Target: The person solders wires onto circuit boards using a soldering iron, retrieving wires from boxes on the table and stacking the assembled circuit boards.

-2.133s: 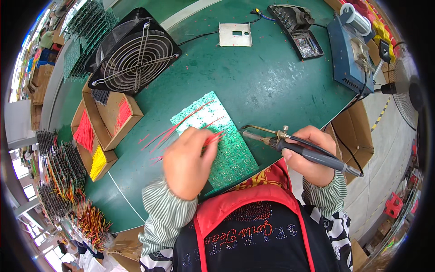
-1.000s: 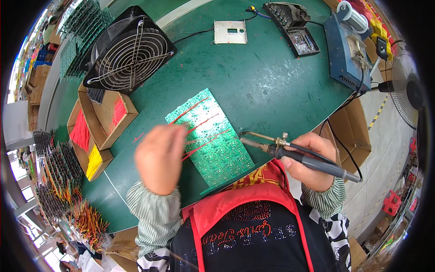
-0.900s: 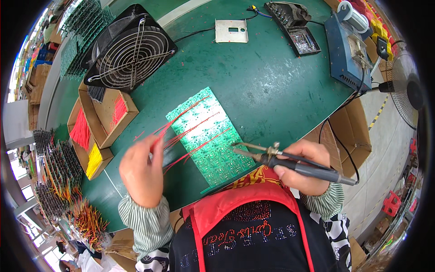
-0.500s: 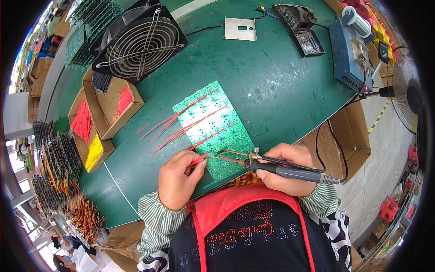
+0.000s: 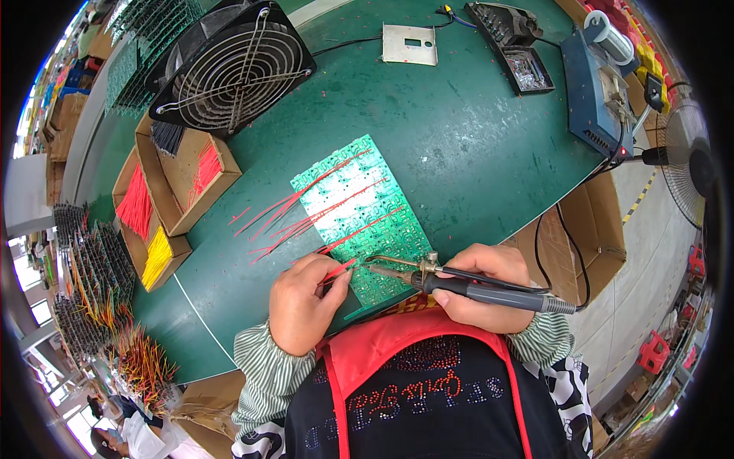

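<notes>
A green circuit board panel (image 5: 397, 229) lies on the table before me, with several red wires (image 5: 294, 200) running across it and trailing off its left edge. My left hand (image 5: 306, 294) pinches a small bunch of red wires (image 5: 342, 269) at the panel's lower left, their tips over the board. Around the dark handle of a soldering iron (image 5: 478, 289) my right hand (image 5: 489, 284) is closed. The iron's tip, beside a thin bent metal solder feed tube (image 5: 394, 261), is close to the wire ends; whether they touch I cannot tell.
Cardboard boxes (image 5: 187, 218) of red, yellow and dark wires stand at the left, below a black fan (image 5: 237, 73). A blue soldering station (image 5: 589, 99) with a solder reel (image 5: 609, 38) is far right. Wired boards (image 5: 103, 268) crowd the left edge. A cardboard carton (image 5: 592, 237) stands at right.
My left hand has shifted slightly right with the red wires, their ends now closer to the iron's tip. My right hand and the iron have barely moved.
</notes>
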The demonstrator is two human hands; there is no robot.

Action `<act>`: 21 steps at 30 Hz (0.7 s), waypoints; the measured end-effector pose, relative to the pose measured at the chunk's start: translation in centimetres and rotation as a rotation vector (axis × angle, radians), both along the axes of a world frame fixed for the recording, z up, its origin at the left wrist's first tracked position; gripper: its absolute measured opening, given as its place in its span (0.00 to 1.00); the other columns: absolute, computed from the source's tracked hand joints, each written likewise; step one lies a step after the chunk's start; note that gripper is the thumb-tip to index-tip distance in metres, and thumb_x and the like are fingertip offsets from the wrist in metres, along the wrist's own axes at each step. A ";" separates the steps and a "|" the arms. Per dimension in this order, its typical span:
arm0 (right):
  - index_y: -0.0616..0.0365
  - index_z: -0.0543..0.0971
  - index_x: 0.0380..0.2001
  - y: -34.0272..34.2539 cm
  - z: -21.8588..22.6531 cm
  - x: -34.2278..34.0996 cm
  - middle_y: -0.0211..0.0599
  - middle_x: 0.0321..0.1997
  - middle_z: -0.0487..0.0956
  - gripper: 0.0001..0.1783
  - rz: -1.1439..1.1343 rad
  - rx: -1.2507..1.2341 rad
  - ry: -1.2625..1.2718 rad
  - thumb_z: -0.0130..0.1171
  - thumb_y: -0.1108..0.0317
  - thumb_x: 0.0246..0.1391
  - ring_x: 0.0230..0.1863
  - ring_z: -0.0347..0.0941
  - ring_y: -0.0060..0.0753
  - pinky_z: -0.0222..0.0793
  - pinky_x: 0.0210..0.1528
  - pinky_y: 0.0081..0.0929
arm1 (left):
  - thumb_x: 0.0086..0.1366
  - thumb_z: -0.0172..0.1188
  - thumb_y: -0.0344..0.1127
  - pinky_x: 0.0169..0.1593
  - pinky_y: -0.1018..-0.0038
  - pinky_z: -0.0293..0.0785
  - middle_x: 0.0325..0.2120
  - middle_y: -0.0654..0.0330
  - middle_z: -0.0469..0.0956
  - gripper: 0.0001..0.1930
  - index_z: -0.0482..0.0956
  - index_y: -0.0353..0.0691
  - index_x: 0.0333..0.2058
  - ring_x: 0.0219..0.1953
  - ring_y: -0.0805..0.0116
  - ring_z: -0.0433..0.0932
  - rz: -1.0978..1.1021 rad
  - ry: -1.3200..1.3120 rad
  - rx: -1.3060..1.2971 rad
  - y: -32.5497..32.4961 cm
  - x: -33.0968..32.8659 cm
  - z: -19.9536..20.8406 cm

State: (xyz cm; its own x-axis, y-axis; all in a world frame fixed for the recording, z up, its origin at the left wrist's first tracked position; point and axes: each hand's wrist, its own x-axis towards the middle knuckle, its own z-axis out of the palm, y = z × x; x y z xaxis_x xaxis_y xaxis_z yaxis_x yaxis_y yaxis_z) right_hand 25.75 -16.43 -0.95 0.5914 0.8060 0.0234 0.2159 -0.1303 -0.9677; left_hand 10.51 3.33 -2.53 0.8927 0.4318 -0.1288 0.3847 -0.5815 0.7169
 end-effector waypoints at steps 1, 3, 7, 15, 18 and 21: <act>0.61 0.75 0.25 -0.1 0.1 0.0 0.35 0.18 0.78 0.09 -0.003 -0.005 -0.008 0.66 0.73 0.39 0.18 0.76 0.24 0.67 0.21 0.20 | 0.52 0.64 0.29 0.23 0.73 0.68 0.24 0.57 0.76 0.05 0.78 0.35 0.28 0.17 0.66 0.70 0.000 0.000 0.000 0.0 0.0 0.0; 0.62 0.75 0.25 -0.2 0.3 0.0 0.35 0.18 0.78 0.09 -0.015 -0.002 0.002 0.66 0.73 0.39 0.19 0.76 0.23 0.67 0.21 0.19 | 0.52 0.64 0.29 0.23 0.73 0.67 0.24 0.58 0.76 0.05 0.78 0.35 0.27 0.17 0.66 0.70 -0.003 0.004 0.003 0.0 0.0 0.1; 0.62 0.75 0.25 -0.4 0.2 -0.1 0.34 0.17 0.78 0.09 -0.022 0.005 -0.010 0.66 0.74 0.39 0.18 0.76 0.21 0.66 0.21 0.19 | 0.54 0.64 0.26 0.22 0.78 0.61 0.25 0.60 0.75 0.05 0.77 0.32 0.28 0.18 0.76 0.64 0.006 -0.006 -0.028 -0.1 -0.1 0.1; 0.62 0.75 0.25 -0.2 -0.8 -0.5 0.34 0.17 0.77 0.09 -0.006 0.033 0.002 0.66 0.72 0.40 0.17 0.74 0.22 0.65 0.20 0.19 | 0.53 0.64 0.27 0.23 0.77 0.62 0.24 0.59 0.73 0.06 0.77 0.32 0.28 0.18 0.74 0.65 -0.021 0.010 -0.007 -0.1 0.1 0.1; 0.62 0.75 0.26 -0.1 -0.8 -0.5 0.34 0.17 0.77 0.10 -0.001 0.028 0.015 0.66 0.72 0.40 0.17 0.75 0.23 0.65 0.20 0.20 | 0.52 0.64 0.27 0.23 0.77 0.62 0.24 0.59 0.74 0.06 0.77 0.32 0.28 0.18 0.74 0.65 -0.019 0.005 -0.013 -0.1 0.1 0.1; 0.62 0.75 0.26 0.0 -0.5 -0.3 0.34 0.17 0.77 0.10 0.011 0.027 -0.016 0.66 0.72 0.40 0.17 0.75 0.23 0.66 0.20 0.20 | 0.52 0.64 0.29 0.23 0.73 0.67 0.22 0.59 0.75 0.05 0.77 0.36 0.26 0.17 0.66 0.70 -0.014 0.001 0.016 -0.1 0.3 0.2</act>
State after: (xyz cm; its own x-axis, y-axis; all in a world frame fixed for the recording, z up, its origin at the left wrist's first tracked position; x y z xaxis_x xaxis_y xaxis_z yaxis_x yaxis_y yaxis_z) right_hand 25.44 -16.42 -1.43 0.5821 0.8113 0.0542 0.2323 -0.1021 -0.9673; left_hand 10.78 3.23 -2.29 0.8984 0.4216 -0.1227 0.3772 -0.5980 0.7072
